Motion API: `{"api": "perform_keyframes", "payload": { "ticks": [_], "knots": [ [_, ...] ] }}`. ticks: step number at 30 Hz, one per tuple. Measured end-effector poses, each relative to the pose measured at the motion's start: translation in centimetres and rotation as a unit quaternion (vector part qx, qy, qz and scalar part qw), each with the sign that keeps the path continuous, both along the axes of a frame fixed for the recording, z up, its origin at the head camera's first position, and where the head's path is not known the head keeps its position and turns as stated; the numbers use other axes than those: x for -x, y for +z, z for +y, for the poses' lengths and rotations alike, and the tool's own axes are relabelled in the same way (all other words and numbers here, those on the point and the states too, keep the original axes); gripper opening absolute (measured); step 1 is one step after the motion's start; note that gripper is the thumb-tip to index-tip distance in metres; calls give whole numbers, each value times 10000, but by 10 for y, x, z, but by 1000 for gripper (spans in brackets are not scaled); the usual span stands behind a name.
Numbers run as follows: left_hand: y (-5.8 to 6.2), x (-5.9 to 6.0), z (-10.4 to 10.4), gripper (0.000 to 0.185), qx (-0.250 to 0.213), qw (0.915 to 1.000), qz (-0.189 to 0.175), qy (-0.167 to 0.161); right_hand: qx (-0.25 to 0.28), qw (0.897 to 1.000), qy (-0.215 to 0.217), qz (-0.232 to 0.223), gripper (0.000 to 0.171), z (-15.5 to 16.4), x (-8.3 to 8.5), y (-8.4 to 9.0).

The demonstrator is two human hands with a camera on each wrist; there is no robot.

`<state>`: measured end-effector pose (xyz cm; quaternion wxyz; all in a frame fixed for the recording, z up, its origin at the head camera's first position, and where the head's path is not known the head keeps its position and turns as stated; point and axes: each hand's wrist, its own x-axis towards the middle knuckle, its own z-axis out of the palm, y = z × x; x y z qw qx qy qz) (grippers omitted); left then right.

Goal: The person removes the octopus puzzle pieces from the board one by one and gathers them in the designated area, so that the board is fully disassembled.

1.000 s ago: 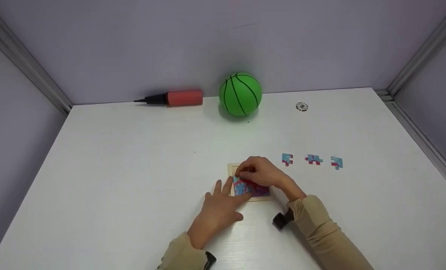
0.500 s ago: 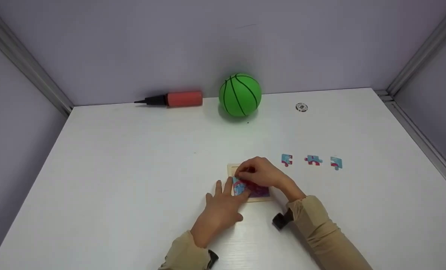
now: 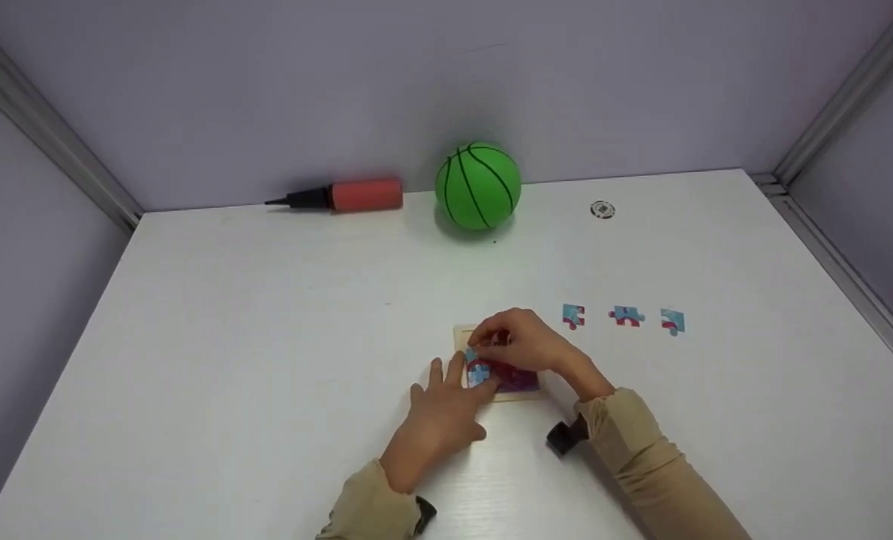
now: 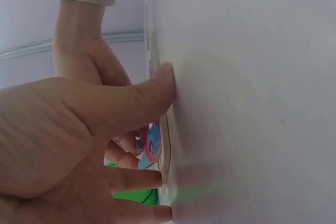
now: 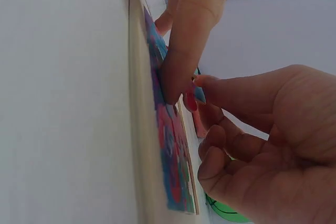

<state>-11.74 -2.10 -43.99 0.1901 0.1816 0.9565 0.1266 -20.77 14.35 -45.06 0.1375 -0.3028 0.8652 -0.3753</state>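
Your left hand [image 3: 437,415] lies flat on the table [image 3: 229,337], fingers straight, fingertips pressing the near-left edge of the puzzle tray [image 3: 525,396] to steady it. Your right hand [image 3: 525,343] hovers over the tray's far-left part, thumb and fingers curled and pinching a small puzzle piece [image 5: 195,94] just above the assembled picture; the right wrist view shows the piece tilted, one edge touching the laid pieces, not yet seated. The tray sits near the table's front centre, flat, between both hands. Judgement: the piece is light, thin and stiff, probably card or thin wood, easy to bend at its tabs if forced; hold it by its side edges, as you do now, and press down with a fingertip once the tabs line up. The tray looks light enough to slide on the smooth table, so the bracing left hand matters. Three loose pieces [image 3: 625,317] lie in a row just right of the tray, apart from one another, with bare table around them for reaching. A green ball [image 3: 478,186] and a red pump [image 3: 341,196] rest by the back wall, well apart from the work; a small round disc [image 3: 602,210] lies to the ball's right.
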Motion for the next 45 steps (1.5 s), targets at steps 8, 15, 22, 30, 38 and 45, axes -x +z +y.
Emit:
{"api": "perform_keyframes", "payload": {
  "ticks": [8, 15, 22, 30, 38, 45],
  "knots": [
    [-2, 0, 0, 67, -25, 10000, 44, -60, -135, 9996, -207, -116, 11, -1, -3, -2],
    [-1, 0, -4, 65, -377, 9992, -98, 3, -99, 9998, -159, 32, 11, -1, -4, -5],
    [-1, 0, -6, 66, -285, 9996, -81, -25, -151, 9997, -177, -12, 11, -2, -4, -4],
    [0, 0, -5, 65, 5, 10000, -1, -98, -28, 9997, -228, -78, 10, -3, -3, -5],
    [-1, 1, -5, 67, 101, 9998, 93, -118, 139, 9983, -412, -395, 7, -3, 0, -6],
    [0, 1, -6, 67, 163, 9997, 74, -146, 278, 9975, -464, -456, 6, -4, 0, -7]
  ]
}}
